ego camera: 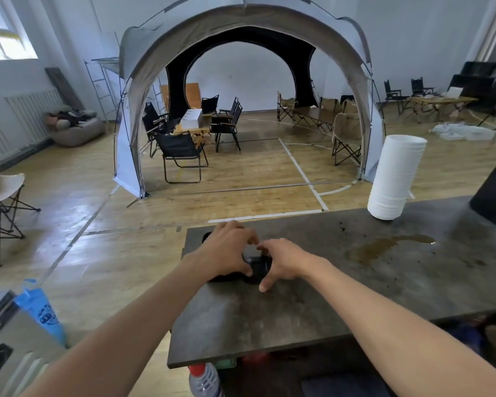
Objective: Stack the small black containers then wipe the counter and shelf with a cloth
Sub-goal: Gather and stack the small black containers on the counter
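Hands meet over the small black containers [255, 267] near the far left corner of the bench [269, 319]. Left hand [228, 249] lies on top, grip narrow, fingers curled over the containers; right hand [281, 260] touches their right side, thumb down toward the bench, fingers bent; whether either grip is fully closed on them cannot be told. A brown spill [384, 247] lies to the right, well apart. A tilted white stack of bowls [395, 176] stands at the far edge.
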